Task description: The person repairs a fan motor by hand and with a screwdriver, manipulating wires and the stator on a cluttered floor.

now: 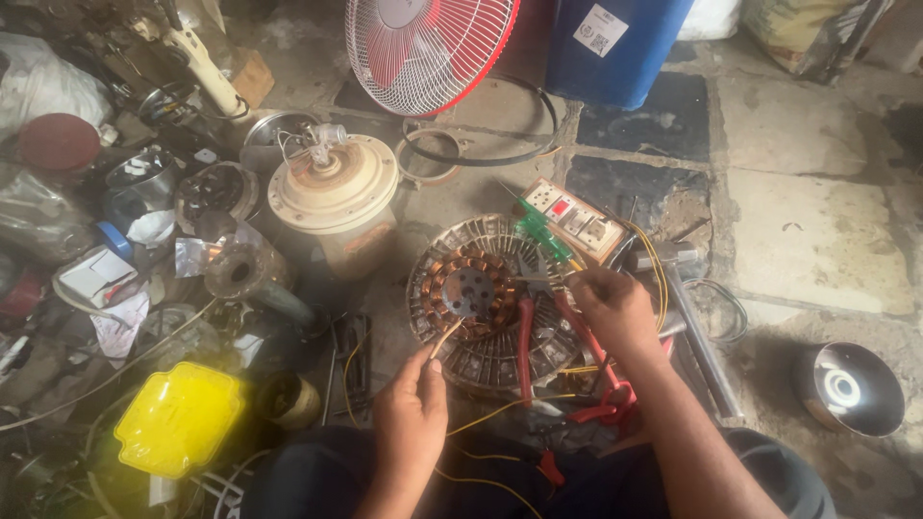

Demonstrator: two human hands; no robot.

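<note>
A round fan motor housing (490, 360) lies on the stone floor, its copper-wound stator (469, 288) facing up. My left hand (411, 413) pinches a thin wire end and holds it just below the stator. My right hand (612, 306) is closed at the housing's right rim, gripping thin wires beside a green-handled tester screwdriver (538, 231). Red-handled pliers (526, 341) rest on the housing between my hands. Yellow wires (500, 408) trail toward my lap.
A switch and socket board (575, 219) sits behind the housing. A cream motor (334, 197), a red table fan (423, 48), a blue drum (615, 43), a yellow plastic cover (178, 418), a metal bowl (849, 387) and a hammer (697, 332) surround me. Scrap parts crowd the left.
</note>
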